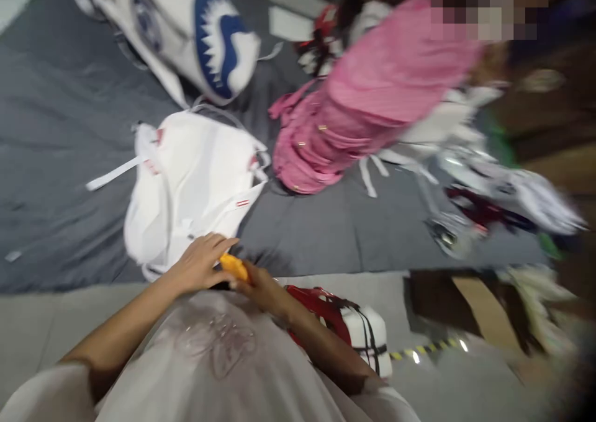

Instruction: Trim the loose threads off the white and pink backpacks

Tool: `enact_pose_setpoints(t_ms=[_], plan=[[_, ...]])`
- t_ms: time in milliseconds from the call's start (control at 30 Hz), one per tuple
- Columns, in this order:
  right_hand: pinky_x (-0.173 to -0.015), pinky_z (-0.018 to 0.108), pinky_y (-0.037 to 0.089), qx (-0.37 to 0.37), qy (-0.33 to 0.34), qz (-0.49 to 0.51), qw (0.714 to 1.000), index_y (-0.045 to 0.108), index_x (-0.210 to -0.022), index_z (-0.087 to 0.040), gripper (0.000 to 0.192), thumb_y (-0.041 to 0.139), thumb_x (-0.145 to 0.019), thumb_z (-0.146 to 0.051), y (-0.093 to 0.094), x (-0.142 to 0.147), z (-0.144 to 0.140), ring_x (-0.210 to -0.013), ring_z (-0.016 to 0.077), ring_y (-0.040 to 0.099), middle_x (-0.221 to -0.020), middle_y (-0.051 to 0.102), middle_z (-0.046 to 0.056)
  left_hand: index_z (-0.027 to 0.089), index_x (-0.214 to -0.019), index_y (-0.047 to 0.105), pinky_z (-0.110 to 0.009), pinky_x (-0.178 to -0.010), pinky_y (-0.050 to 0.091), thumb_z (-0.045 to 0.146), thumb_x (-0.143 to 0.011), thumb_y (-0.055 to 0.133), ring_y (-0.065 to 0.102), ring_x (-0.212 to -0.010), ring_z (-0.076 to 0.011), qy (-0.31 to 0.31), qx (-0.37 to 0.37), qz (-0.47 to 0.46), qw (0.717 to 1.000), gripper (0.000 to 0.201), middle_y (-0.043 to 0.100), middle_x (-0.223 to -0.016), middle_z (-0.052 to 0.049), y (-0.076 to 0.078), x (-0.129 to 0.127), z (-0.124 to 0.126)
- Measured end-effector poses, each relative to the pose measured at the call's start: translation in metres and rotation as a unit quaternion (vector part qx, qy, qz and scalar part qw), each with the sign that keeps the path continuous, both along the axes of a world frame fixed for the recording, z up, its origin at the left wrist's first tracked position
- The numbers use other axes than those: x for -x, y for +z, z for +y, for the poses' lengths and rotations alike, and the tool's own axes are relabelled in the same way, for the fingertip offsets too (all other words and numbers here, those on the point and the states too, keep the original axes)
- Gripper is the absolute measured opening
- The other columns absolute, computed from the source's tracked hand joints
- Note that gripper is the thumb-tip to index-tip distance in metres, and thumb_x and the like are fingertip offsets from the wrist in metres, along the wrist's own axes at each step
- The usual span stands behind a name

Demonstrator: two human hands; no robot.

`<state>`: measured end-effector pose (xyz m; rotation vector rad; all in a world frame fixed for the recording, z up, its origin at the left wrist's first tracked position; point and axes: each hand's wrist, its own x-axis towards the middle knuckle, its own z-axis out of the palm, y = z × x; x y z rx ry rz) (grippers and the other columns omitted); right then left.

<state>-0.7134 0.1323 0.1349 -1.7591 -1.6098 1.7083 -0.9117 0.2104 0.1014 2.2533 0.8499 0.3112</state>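
A small bright orange object (235,267), blurred so that its kind cannot be made out, is between my two hands in front of my body. My right hand (261,290) is closed around its right end. On its other side, my left hand (201,264) has the fingers above it and the thumb below, closed about its left end. Just beyond my left hand lies a white backpack (200,161) with red marks and loose straps, on a grey cloth-covered table (298,229).
A large white bag (223,43) with a blue emblem lies at the back left. A pink backpack (354,112) stands before another person. White straps and dark red pieces (488,208) lie at right. On the floor are a red and white bag (365,329) and cardboard (487,313).
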Motion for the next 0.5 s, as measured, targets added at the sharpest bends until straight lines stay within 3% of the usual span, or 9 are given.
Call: enact_pose_setpoints(t_ms=[67, 133, 200, 267, 367, 433, 500], plan=[[-0.068, 0.028, 0.043, 0.0, 0.025, -0.021, 0.999, 0.062, -0.108, -0.017, 0.034, 0.064, -0.086, -0.043, 0.002, -0.002, -0.003, -0.082, 0.0204, 0.063, -0.095, 0.07, 0.005, 0.026, -0.15, 0.039, -0.037, -0.082, 0.049, 0.059, -0.082, 0.066, 0.064, -0.103, -0.0276, -0.067, 0.038, 0.069, 0.995, 0.08, 0.065, -0.119, -0.01, 0.003, 0.001, 0.007], [-0.068, 0.028, 0.044, -0.015, 0.019, -0.009, 1.0, 0.065, -0.106, -0.018, 0.033, 0.067, -0.084, -0.043, 0.002, -0.007, -0.007, -0.08, 0.0192, 0.063, -0.092, 0.07, 0.004, 0.029, -0.153, 0.032, -0.032, -0.074, 0.049, 0.042, -0.088, 0.062, 0.067, -0.096, -0.024, -0.118, 0.042, 0.133, 0.983, 0.073, 0.065, -0.12, -0.007, -0.002, 0.001, 0.012], [-0.072, 0.027, 0.046, -0.049, -0.035, 0.028, 0.998, 0.067, -0.108, -0.02, 0.034, 0.068, -0.085, -0.045, -0.001, -0.015, -0.013, -0.081, 0.0178, 0.064, -0.092, 0.071, 0.002, 0.028, -0.152, 0.034, -0.029, -0.068, 0.047, 0.024, -0.091, 0.051, 0.068, -0.091, -0.0218, -0.119, -0.001, 0.189, 0.975, 0.064, 0.066, -0.119, -0.005, -0.01, 0.002, 0.013], [-0.078, 0.028, 0.05, -0.084, -0.133, 0.058, 0.986, 0.069, -0.113, -0.021, 0.037, 0.067, -0.085, -0.046, -0.007, -0.028, -0.017, -0.087, 0.0182, 0.066, -0.097, 0.072, 0.003, 0.025, -0.149, 0.041, -0.029, -0.063, 0.045, 0.021, -0.094, 0.043, 0.068, -0.086, -0.0219, -0.069, -0.07, 0.228, 0.969, 0.054, 0.068, -0.113, -0.006, -0.02, 0.003, 0.01], [-0.09, 0.032, 0.052, -0.122, -0.275, 0.053, 0.952, 0.068, -0.119, -0.02, 0.038, 0.06, -0.09, -0.043, -0.02, -0.067, -0.018, -0.1, 0.0199, 0.068, -0.11, 0.073, 0.006, 0.022, -0.132, 0.057, -0.029, -0.058, 0.044, 0.036, -0.1, 0.038, 0.067, -0.085, -0.0219, 0.047, -0.167, 0.224, 0.959, 0.04, 0.064, -0.118, -0.009, -0.038, -0.001, 0.006], [-0.098, 0.035, 0.05, -0.152, -0.325, 0.029, 0.933, 0.066, -0.121, -0.018, 0.038, 0.055, -0.092, -0.04, -0.029, -0.109, -0.019, -0.109, 0.0207, 0.066, -0.119, 0.071, 0.009, 0.018, -0.113, 0.066, -0.032, -0.066, 0.048, 0.04, -0.098, 0.039, 0.064, -0.097, -0.027, 0.111, -0.231, 0.209, 0.944, 0.038, 0.056, -0.129, -0.016, -0.052, -0.012, 0.007], [-0.101, 0.037, 0.049, -0.179, -0.35, 0.005, 0.919, 0.065, -0.122, -0.017, 0.038, 0.054, -0.092, -0.038, -0.041, -0.164, -0.027, -0.114, 0.0217, 0.065, -0.122, 0.07, 0.01, 0.017, -0.099, 0.069, -0.041, -0.073, 0.05, 0.038, -0.095, 0.04, 0.058, -0.107, -0.0354, 0.152, -0.265, 0.213, 0.928, 0.036, 0.052, -0.127, -0.021, -0.068, -0.03, 0.011]])
